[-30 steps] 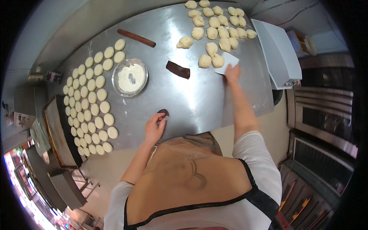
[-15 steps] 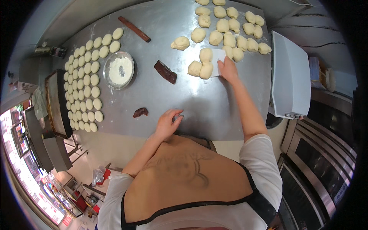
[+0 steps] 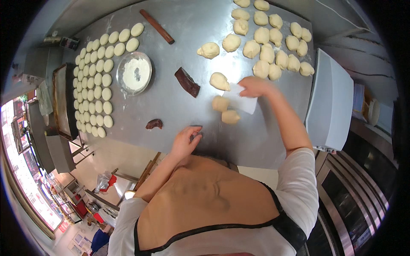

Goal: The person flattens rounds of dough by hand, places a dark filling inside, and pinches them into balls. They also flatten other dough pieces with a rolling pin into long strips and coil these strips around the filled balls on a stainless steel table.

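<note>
My right hand (image 3: 254, 87) grips a white flat dough scraper (image 3: 242, 100) over the right half of the steel table (image 3: 171, 115). Two dough pieces (image 3: 230, 117), slightly blurred, lie along the scraper's left and near sides. Just beyond them, a larger dough piece (image 3: 219, 81) sits against or very close to the scraper's far corner. My left hand (image 3: 184, 143) hovers at the table's near edge, fingers loosely curled and thumb apart, with nothing visible in it. Farther off to the right, several lumpy dough pieces (image 3: 261, 35) stand in loose groups.
Flattened dough rounds (image 3: 98, 80) fill the table's left side in rows. Beside them stands a metal bowl of flour (image 3: 136, 73). A wooden rolling pin (image 3: 157, 27), a dark brown block (image 3: 187, 82) and a smaller dark piece (image 3: 154, 123) lie nearby. A white box-like unit (image 3: 329, 102) borders the right edge.
My right hand has drawn the scraper nearer to me. Three dough pieces that were clustered at it are now spread out, two of them closer to me. The view has shifted slightly.
</note>
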The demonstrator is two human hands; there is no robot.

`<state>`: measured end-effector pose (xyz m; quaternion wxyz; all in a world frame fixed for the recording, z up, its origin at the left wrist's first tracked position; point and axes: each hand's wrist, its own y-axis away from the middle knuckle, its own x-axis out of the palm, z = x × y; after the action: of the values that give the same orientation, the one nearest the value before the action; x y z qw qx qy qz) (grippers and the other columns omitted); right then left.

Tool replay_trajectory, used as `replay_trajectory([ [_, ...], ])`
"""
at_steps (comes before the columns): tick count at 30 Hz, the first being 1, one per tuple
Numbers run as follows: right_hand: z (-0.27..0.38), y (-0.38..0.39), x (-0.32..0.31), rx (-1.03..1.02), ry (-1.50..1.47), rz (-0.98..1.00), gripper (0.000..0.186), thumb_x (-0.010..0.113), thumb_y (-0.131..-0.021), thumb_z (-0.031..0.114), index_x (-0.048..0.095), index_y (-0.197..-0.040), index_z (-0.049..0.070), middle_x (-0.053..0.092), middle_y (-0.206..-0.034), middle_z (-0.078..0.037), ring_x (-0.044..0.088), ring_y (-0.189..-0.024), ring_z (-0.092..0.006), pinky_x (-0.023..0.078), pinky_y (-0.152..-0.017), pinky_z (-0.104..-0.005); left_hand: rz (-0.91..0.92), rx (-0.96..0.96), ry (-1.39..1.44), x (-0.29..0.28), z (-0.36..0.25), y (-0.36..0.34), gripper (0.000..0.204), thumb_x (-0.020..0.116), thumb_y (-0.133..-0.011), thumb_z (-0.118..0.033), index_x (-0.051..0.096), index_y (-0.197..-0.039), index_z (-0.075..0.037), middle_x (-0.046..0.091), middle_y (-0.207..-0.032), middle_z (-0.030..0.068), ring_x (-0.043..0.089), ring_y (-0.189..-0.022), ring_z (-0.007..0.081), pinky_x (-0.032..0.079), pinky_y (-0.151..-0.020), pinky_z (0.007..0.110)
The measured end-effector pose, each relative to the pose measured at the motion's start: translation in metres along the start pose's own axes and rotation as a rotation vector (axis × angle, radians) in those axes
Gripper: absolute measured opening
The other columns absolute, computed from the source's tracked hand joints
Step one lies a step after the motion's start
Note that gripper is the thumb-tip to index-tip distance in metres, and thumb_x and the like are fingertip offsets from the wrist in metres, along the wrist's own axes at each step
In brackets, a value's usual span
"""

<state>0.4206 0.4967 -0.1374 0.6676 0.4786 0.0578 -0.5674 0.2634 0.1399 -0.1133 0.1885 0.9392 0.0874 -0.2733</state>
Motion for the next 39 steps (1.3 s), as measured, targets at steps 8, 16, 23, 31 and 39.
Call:
replay_trajectory([
  [8, 0.003, -0.099, -0.193, -0.035, 0.173, -0.593, 0.028, 0.056, -0.092, 0.025, 0.064, -0.105, 0.001, 0.067, -0.101, -0.021, 0.064, -0.096, -0.0381, 0.050, -0.084, -0.0462, -0.019, -0.185, 0.014, 0.004, 0.003, 0.013, 0.027, 0.068, -0.088, -0.015, 0.066, -0.113, -0.005, 0.067, -0.102, 0.0126, 0.066, -0.088, 0.0263, 0.054, -0.074, 0.036],
  [16, 0.024, -0.206, -0.145, -0.203, 0.338, 0.086, 0.034, 0.067, -0.072, 0.017, 0.068, -0.103, 0.002, 0.069, -0.096, -0.022, 0.066, -0.093, -0.0371, 0.052, -0.081, -0.0446, -0.070, -0.203, 0.025, -0.005, 0.002, 0.014, 0.028, 0.067, -0.089, -0.014, 0.065, -0.116, -0.005, 0.066, -0.106, 0.0127, 0.065, -0.098, 0.0263, 0.053, -0.080, 0.037],
  [23, -0.008, -0.202, -0.135, -0.291, 0.178, -0.257, 0.038, 0.063, -0.084, 0.022, 0.063, -0.116, 0.001, 0.067, -0.110, -0.018, 0.063, -0.104, -0.0335, 0.049, -0.094, -0.0427, -0.113, -0.372, 0.187, 0.005, 0.010, 0.012, 0.026, 0.066, -0.090, -0.012, 0.066, -0.115, -0.005, 0.067, -0.106, 0.0111, 0.066, -0.095, 0.0249, 0.054, -0.081, 0.036],
  [31, -0.040, -0.206, -0.160, -0.186, 0.273, -0.020, 0.044, 0.064, -0.081, 0.021, 0.062, -0.119, 0.000, 0.065, -0.115, -0.021, 0.060, -0.112, -0.0353, 0.047, -0.097, -0.0435, -0.144, -0.240, 0.113, 0.003, 0.002, -0.006, 0.025, 0.067, -0.089, -0.010, 0.066, -0.114, -0.005, 0.067, -0.103, 0.0109, 0.066, -0.092, 0.0243, 0.053, -0.076, 0.035],
  [39, -0.052, -0.156, -0.149, -0.048, -0.054, -0.140, 0.046, 0.064, -0.088, 0.031, 0.060, -0.122, 0.000, 0.065, -0.115, -0.020, 0.061, -0.112, -0.0313, 0.048, -0.096, -0.0437, -0.097, -0.182, 0.123, 0.017, 0.006, 0.003, 0.025, 0.066, -0.088, -0.010, 0.066, -0.112, -0.003, 0.067, -0.102, 0.0130, 0.066, -0.090, 0.0265, 0.053, -0.074, 0.035],
])
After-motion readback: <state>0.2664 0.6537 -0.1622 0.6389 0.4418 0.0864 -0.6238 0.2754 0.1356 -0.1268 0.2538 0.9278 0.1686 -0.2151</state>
